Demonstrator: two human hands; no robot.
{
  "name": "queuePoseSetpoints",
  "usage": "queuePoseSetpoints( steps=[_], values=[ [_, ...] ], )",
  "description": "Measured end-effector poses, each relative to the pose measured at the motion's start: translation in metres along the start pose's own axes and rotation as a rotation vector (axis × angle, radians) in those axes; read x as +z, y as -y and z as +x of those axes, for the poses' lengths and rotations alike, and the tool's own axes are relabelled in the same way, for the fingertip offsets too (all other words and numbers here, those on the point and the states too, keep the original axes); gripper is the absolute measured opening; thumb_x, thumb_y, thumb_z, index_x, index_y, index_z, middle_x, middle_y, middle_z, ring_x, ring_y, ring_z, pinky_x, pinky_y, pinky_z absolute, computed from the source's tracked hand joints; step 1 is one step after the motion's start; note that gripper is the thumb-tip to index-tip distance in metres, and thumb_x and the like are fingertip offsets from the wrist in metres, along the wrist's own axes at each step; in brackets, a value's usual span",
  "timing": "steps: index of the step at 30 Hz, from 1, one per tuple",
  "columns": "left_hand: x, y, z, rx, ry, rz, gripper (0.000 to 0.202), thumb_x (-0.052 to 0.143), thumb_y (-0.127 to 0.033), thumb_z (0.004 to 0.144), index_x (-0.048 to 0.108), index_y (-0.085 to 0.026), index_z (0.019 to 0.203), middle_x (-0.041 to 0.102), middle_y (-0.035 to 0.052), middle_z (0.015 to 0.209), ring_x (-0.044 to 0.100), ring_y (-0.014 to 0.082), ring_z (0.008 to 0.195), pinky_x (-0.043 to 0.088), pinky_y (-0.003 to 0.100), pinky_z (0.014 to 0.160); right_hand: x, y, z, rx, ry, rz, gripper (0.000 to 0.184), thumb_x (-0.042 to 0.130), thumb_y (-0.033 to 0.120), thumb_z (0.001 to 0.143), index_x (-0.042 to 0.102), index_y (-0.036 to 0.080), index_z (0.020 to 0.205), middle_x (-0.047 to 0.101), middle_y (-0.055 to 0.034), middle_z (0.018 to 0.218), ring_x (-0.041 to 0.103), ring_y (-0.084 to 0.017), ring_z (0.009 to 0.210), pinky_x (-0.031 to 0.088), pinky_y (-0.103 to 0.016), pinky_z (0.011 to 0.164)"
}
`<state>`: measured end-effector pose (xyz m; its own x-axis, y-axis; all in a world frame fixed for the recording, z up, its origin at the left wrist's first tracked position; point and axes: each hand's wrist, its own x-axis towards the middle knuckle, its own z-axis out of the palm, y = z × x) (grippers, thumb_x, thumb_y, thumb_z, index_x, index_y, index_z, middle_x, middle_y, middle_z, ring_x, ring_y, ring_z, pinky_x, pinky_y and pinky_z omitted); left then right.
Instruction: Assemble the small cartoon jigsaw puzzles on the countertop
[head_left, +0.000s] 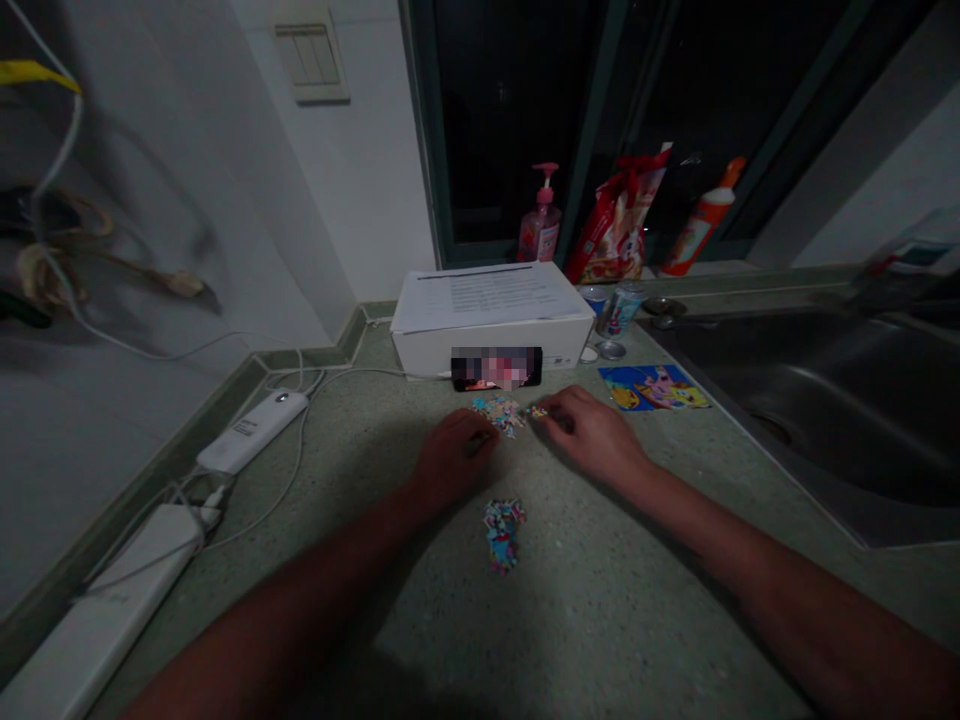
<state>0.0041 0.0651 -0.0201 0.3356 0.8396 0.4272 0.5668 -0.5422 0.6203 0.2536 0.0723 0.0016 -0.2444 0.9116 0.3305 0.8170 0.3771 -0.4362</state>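
A loose pile of small, pale, multicoloured jigsaw puzzle pieces (501, 413) lies on the green speckled counter between my hands. My left hand (452, 455) rests at the pile's left edge with its fingers curled in; whatever is in them is hidden. On the other side, the closed fingertips of my right hand (589, 430) are at a few puzzle pieces (538, 411) just right of the pile. Closer to me lies a clump of blue-toned puzzle pieces (502, 535), untouched. To the right of my right hand, a blue picture card (654, 388) with cartoon figures lies flat.
A phone (496, 370) leans against a white box (491, 310) behind the pile. A can (619, 310) stands beside the box. At right is a metal sink (817, 400). A power strip (112, 610), a white charger (253, 430) and cables run along the left. Bottles line the windowsill.
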Motion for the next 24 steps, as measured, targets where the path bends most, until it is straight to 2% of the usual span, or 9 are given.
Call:
queuePoseSetpoints(
  steps=[4,10,19,24],
  values=[
    [0.000,-0.001,0.000,-0.007,-0.002,-0.007,0.010,0.065,-0.012,0.091,0.071,-0.020,0.090,0.072,0.0029,0.093,0.066,0.0183,0.088,0.055,0.033,0.084,-0.009,-0.016,0.006,0.099,0.003,-0.093,0.023,0.061,0.035,0.098,0.077,0.020,0.102,0.073,-0.0121,0.103,0.069,-0.027,0.086,0.050,-0.038,0.072],
    [-0.001,-0.001,0.000,-0.012,0.010,0.010,0.009,0.064,-0.015,0.092,0.071,-0.020,0.091,0.072,0.0031,0.094,0.066,0.0185,0.088,0.055,0.033,0.083,-0.012,-0.025,0.006,0.142,0.023,-0.216,0.025,0.060,0.035,0.097,0.079,0.019,0.099,0.073,-0.0142,0.103,0.068,-0.027,0.082,0.047,-0.038,0.068],
    [0.000,-0.001,0.000,0.009,0.011,0.023,0.011,0.063,-0.014,0.093,0.071,-0.021,0.092,0.072,0.0032,0.093,0.066,0.0184,0.087,0.055,0.034,0.083,-0.010,-0.018,0.003,0.185,0.129,-0.338,0.023,0.059,0.032,0.097,0.076,0.019,0.101,0.071,-0.0148,0.102,0.068,-0.025,0.078,0.041,-0.034,0.061],
    [0.001,0.002,0.000,0.035,-0.009,0.000,0.011,0.063,-0.013,0.093,0.070,-0.021,0.092,0.071,0.0030,0.093,0.066,0.0177,0.086,0.054,0.032,0.081,-0.010,-0.008,0.003,0.155,0.056,-0.303,0.021,0.058,0.031,0.099,0.075,0.019,0.100,0.071,-0.0143,0.104,0.068,-0.026,0.082,0.044,-0.035,0.064]
  ],
)
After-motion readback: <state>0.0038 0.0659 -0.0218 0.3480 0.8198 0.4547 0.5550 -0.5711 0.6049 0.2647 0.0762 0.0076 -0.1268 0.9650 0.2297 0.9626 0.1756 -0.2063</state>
